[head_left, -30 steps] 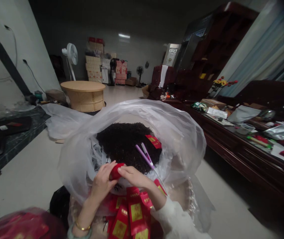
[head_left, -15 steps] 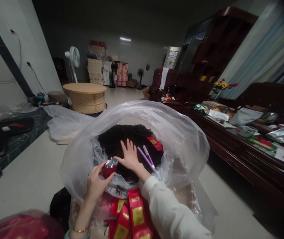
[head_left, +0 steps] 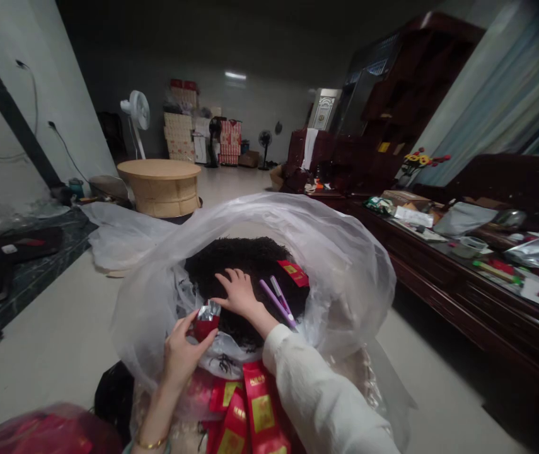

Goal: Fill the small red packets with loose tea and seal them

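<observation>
My left hand grips a small red foil packet between thumb and fingers; its silver mouth is open and faces up. My right hand is over the dark heap of loose dry tea leaves, its fingers apart and slightly bent, the thumb close to the packet's mouth. Whether the fingertips touch the leaves I cannot tell. A purple hair straightener lies spread on the heap, right of my hand. Beyond it is one red packet. A big clear plastic bag surrounds the leaves.
Several red and gold packets lie below the bag's near edge. At the lower left is a bag of red things. A cluttered dark wooden cabinet runs along the right. Farther back stand a round wooden table and a white fan.
Both hands were together on the red packet; my right hand has since left it and reached over the leaves, then drawn slightly back left, fingers bending. The packet's silver mouth now shows.
</observation>
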